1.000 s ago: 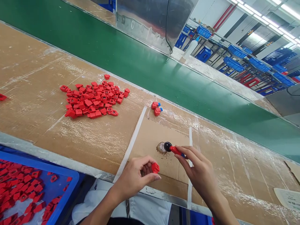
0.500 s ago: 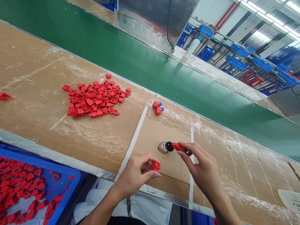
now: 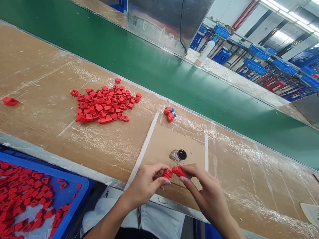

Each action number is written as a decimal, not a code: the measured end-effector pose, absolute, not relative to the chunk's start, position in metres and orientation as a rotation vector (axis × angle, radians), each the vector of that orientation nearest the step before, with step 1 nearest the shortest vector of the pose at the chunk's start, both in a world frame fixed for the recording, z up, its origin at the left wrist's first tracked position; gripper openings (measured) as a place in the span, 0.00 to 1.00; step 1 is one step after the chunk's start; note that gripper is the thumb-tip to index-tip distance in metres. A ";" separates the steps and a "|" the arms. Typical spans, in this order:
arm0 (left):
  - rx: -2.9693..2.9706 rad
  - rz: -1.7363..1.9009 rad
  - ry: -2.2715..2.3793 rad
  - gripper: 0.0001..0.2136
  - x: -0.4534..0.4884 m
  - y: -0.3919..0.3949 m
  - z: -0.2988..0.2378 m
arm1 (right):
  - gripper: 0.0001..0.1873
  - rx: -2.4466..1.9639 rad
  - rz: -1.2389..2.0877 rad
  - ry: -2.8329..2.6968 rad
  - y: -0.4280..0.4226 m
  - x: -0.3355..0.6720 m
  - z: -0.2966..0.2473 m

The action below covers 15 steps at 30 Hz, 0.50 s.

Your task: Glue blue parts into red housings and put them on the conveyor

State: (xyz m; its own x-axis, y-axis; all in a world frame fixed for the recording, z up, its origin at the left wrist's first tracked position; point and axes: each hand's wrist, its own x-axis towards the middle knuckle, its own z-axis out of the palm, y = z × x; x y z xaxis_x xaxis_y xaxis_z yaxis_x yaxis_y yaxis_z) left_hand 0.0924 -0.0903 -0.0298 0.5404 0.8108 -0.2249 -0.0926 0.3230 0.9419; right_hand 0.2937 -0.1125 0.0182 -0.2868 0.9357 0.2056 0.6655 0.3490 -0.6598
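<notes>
My left hand pinches a red plastic block with a square opening that faces right. Close beside it, my right hand grips a second red plastic piece, with a bit of blue showing by the fingers. The two pieces nearly meet; I cannot tell whether they touch. Just beyond them on the cardboard stands a small clear jar with a round black top, brown specks around its base. Two red pieces with blue ends sit farther back.
A heap of red blocks lies on the cardboard-covered bench to the left, one stray block farther out. At lower left is a blue bin of red parts. A green conveyor belt runs behind the bench, past a metal housing.
My right hand has drawn its red piece away from the jar's black top, back and left to the block in my left hand. The left hand still pinches its block.
</notes>
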 end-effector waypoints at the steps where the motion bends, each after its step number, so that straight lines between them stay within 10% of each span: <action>1: 1.108 0.675 0.815 0.08 0.092 -0.090 -0.029 | 0.11 -1.391 0.629 -2.048 -0.113 0.293 0.016; 15: 1.223 0.609 0.862 0.08 0.092 -0.090 -0.026 | 0.12 -1.362 0.668 -2.100 -0.122 0.288 0.002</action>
